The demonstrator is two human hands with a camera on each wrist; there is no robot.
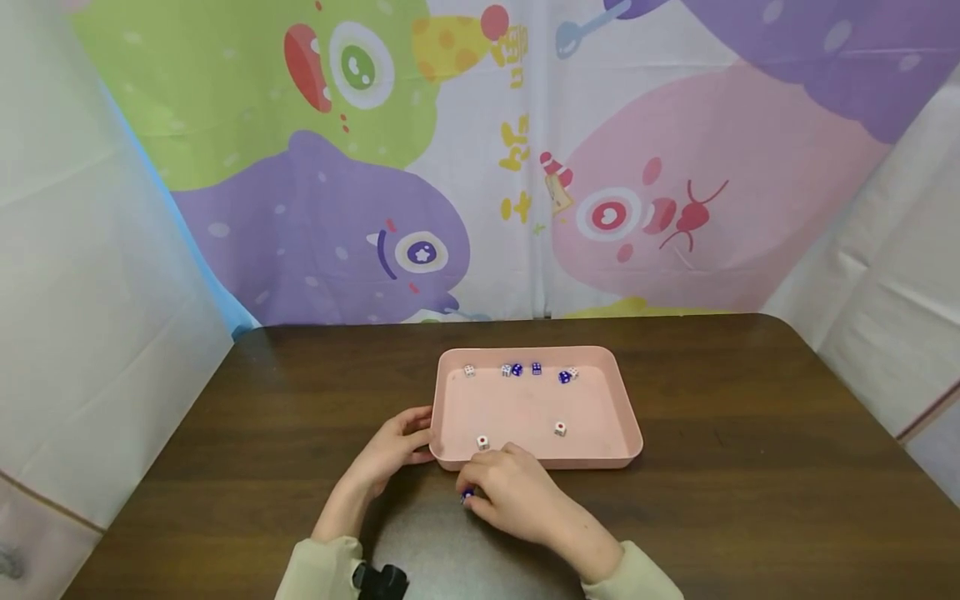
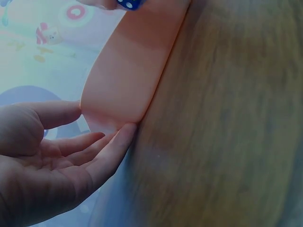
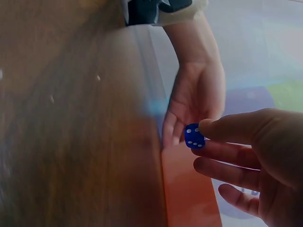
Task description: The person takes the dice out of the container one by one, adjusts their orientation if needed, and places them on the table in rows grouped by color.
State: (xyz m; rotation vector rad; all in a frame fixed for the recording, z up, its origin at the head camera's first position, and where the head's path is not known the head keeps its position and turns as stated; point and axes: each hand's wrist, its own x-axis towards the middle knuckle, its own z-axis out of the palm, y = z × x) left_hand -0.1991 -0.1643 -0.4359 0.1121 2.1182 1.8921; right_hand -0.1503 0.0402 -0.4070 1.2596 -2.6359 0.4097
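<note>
In the head view my right hand [image 1: 517, 493] is just in front of the pink tray [image 1: 600, 462], near its front edge. Its thumb and fingertips pinch a blue die [image 3: 194, 136] with white dots, held up outside the tray wall. My left hand [image 1: 388, 450] lies at the tray's left front corner. In the left wrist view its thumb touches the rim and its fairly straight fingers [image 2: 124, 135] touch the lower edge. Inside the tray, a white die [image 1: 483, 442] with a red dot is near the front wall and another white die [image 1: 560, 428] lies to its right.
Several white and blue dice lie along the tray's back side, among them a blue die [image 1: 536, 367] and a white die [image 1: 469, 371]. The tray stands on a dark wooden table [image 1: 720, 467]. A cartoon-printed curtain [image 1: 510, 283] hangs behind the table.
</note>
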